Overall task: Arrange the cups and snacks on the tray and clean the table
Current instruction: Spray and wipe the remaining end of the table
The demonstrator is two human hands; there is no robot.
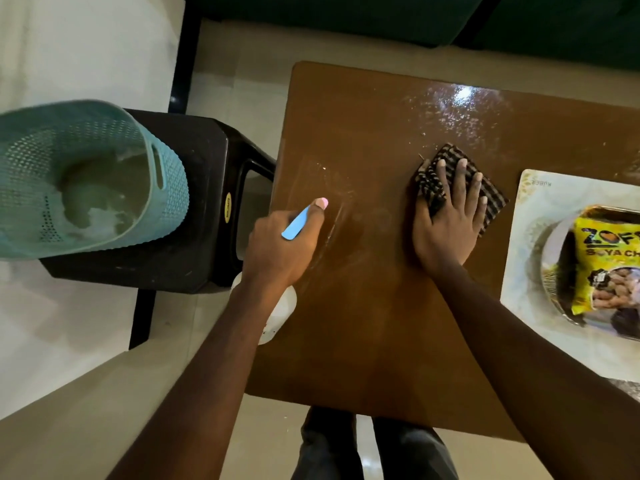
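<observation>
My left hand [280, 247] grips a white spray bottle [278, 315] with a blue trigger and pink nozzle, held over the left edge of the brown table [363, 323]. My right hand [446, 220] lies flat, fingers spread, pressing a dark checked cloth [491, 199] onto the table's middle. Wet spray droplets [460, 112] glisten on the far part of the tabletop. At the right edge sits a pale tray [526, 244] holding a plate with a yellow snack packet [609, 258]. No cups are in view.
A teal perforated basket [86, 174] stands on a black plastic stool [207, 209] left of the table. A dark green sofa [381, 15] runs along the far side. My legs [374, 448] show below the table's near edge.
</observation>
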